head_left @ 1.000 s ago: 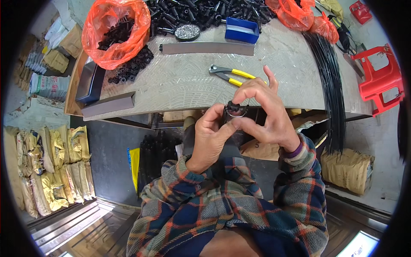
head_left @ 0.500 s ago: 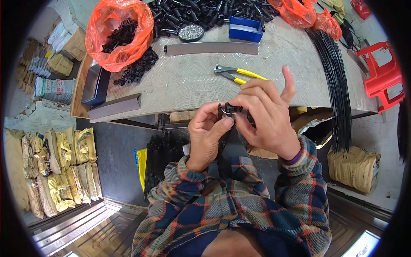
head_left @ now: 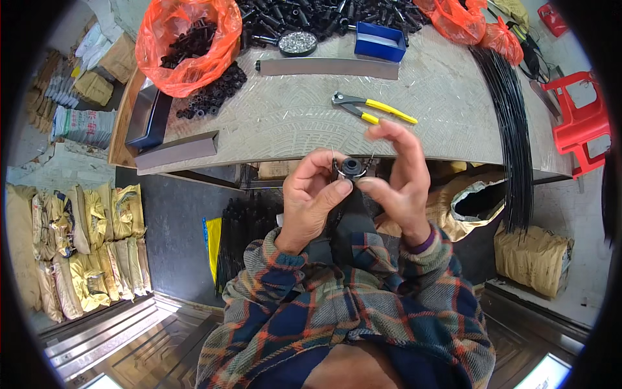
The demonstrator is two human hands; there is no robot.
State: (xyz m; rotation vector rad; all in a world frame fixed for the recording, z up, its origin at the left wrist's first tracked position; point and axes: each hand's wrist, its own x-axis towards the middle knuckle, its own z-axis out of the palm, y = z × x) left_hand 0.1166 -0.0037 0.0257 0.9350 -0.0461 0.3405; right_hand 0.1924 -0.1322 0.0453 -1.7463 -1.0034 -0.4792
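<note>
Before my chest, just off the table's near edge, is a small round black plastic part (head_left: 352,166) with a hole in its middle. A thin metal wire curves round it, with ends standing up on both sides. My left hand (head_left: 306,202) pinches its left side between thumb and fingers. At its right side is my right hand (head_left: 407,188), thumb tip close against the part and fingers spread apart. Whether that thumb touches the part or the wire I cannot tell. End-cutting pincers (head_left: 376,107) with yellow handles lie on the table beyond my hands.
Across the table (head_left: 291,123) lie a long grey metal channel (head_left: 330,67), a blue box (head_left: 379,44) and a round dish of small clear pieces (head_left: 298,43). Black parts fill a red bag (head_left: 188,58) and heap behind. Black rods (head_left: 512,123) hang over the right edge near a red stool (head_left: 580,117).
My right hand has opened its fingers and drawn back slightly, leaving the round black part and its wire in plain sight. My left hand keeps its pinch. The view has shifted a little.
</note>
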